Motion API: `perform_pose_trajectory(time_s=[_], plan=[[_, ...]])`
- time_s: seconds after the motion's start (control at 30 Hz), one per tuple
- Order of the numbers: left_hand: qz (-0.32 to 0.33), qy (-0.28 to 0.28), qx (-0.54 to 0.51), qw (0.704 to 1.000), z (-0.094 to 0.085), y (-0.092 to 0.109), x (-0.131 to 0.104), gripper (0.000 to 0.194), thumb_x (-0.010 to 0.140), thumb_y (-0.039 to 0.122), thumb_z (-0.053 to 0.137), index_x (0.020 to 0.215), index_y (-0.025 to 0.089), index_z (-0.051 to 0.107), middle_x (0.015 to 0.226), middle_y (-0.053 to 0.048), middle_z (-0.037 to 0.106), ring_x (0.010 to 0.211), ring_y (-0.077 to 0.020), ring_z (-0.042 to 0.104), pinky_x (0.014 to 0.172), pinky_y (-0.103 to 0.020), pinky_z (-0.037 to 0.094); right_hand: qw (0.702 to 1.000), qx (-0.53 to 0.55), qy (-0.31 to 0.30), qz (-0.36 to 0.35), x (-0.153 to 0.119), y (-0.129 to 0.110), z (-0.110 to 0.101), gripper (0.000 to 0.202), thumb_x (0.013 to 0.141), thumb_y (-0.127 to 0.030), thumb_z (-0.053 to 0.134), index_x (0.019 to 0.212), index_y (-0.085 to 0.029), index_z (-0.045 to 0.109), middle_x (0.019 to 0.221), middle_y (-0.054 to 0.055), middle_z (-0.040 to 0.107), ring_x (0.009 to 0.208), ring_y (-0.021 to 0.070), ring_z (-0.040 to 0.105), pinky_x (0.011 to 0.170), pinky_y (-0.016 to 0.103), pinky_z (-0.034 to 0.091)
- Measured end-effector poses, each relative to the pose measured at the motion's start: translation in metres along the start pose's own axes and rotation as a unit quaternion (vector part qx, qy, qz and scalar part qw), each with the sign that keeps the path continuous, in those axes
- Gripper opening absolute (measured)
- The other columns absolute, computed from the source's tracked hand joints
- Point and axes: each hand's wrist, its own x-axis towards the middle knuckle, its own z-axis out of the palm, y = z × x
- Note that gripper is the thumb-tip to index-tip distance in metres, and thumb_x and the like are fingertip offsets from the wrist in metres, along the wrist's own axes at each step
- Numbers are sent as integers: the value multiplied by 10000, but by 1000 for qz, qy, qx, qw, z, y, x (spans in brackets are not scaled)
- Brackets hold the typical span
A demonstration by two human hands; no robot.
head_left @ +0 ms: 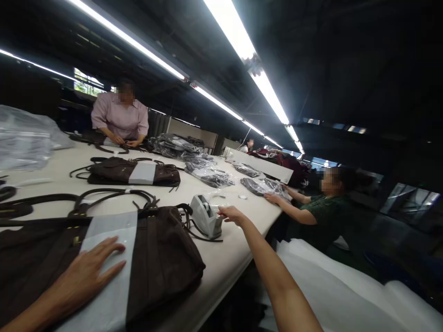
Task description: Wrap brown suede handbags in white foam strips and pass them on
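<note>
A dark brown bag (pixel 166 263) with long handles lies flat on the table in front of me, a pale wrapping strip (pixel 116 244) running across its middle. My left hand (pixel 93 265) rests on that strip, palm down and fingers spread. Just beyond the bag's right end stands a grey tape dispenser (pixel 204 216). At its front edge my right hand (pixel 231 215) has thumb and fingers pinched together on the end of the tape; the clear tape itself is hard to make out. Dark handles and cords lie around the dispenser's base.
Another wrapped brown bag (pixel 114 171) lies farther across the table (pixel 221 263). Several plastic-packed bags (pixel 207 173) sit beyond it. Clear plastic bags (pixel 27 138) are at left. One co-worker (pixel 119 115) stands opposite, another (pixel 318 212) at right. White sheets (pixel 332 281) are stacked at lower right.
</note>
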Motion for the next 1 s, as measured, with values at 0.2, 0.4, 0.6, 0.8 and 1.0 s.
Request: perform_pose_trajectory(time_s=[0.2, 0.4, 0.6, 0.8, 1.0], plan=[[-30, -44, 10, 999, -18, 17, -5, 558, 792, 597, 428, 1140, 220, 647, 1444, -134, 474, 1373, -335, 376, 1144, -522, 294, 998, 44, -32, 10, 7, -4, 17, 160, 695, -272, 747, 652, -131, 686, 724, 39, 675, 683, 124, 570, 639, 242, 443], [-19, -38, 3, 999, -20, 15, -4, 543, 784, 610, 448, 1127, 240, 648, 1437, -125, 485, 1357, -344, 400, 1128, -549, 307, 992, 71, 34, -101, -10, -19, 4, 173, 707, -299, 708, 665, -135, 674, 646, 2, 644, 669, 118, 548, 639, 226, 406], [-23, -40, -3, 999, -19, 15, -4, 547, 750, 633, 477, 1100, 251, 652, 1431, -123, 491, 1354, -353, 402, 1119, -568, 308, 986, 35, 59, -152, -38, 5, -6, 202, 720, -326, 671, 627, -147, 652, 566, 4, 626, 559, 115, 540, 566, 220, 410], [-21, -40, 5, 999, -19, 18, -4, 556, 785, 615, 432, 1128, 228, 636, 1443, -138, 471, 1370, -351, 377, 1119, -579, 291, 985, -20, 114, -126, -48, 49, 17, 245, 775, -360, 586, 631, -168, 633, 570, 30, 649, 541, 136, 575, 576, 235, 439], [-36, -48, 10, 998, -30, 36, -14, 454, 839, 499, 431, 1157, 228, 609, 1476, -124, 433, 1400, -284, 339, 1148, -524, 253, 965, -98, 217, -111, -67, 79, 39, 298, 769, -367, 549, 509, -222, 573, 627, 117, 674, 673, 235, 617, 646, 313, 427]])
